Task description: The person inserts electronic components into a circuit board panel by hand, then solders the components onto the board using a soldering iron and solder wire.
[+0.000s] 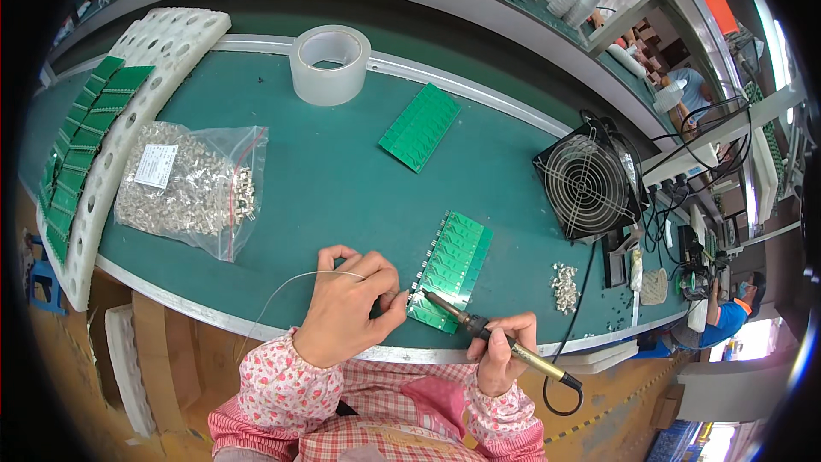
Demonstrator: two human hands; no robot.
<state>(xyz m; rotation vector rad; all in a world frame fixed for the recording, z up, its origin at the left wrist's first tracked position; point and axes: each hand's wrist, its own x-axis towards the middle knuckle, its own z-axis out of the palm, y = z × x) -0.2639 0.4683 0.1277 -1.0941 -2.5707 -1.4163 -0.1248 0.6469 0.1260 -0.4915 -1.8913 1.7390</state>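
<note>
A green circuit board [451,267] lies near the front edge of the green bench, with a row of small metal parts along its left side. My right hand [503,351] grips a soldering iron [505,340], its tip resting at the lower left of that board. Beside the same edge, my left hand [355,301] is closed with a thin solder wire [286,284] running through it and curving down to the left. Its fingertips are close to the iron's tip, and the wire's end is hidden there. Farther back lies another green board [420,127].
At left a bag of small metal parts [184,188] lies by a white foam tray [171,38] holding several green boards [81,154]. A clear tape roll [329,66] stands at the back. Right are a black fan [590,184], loose metal parts [564,287] and a cable. People work beyond.
</note>
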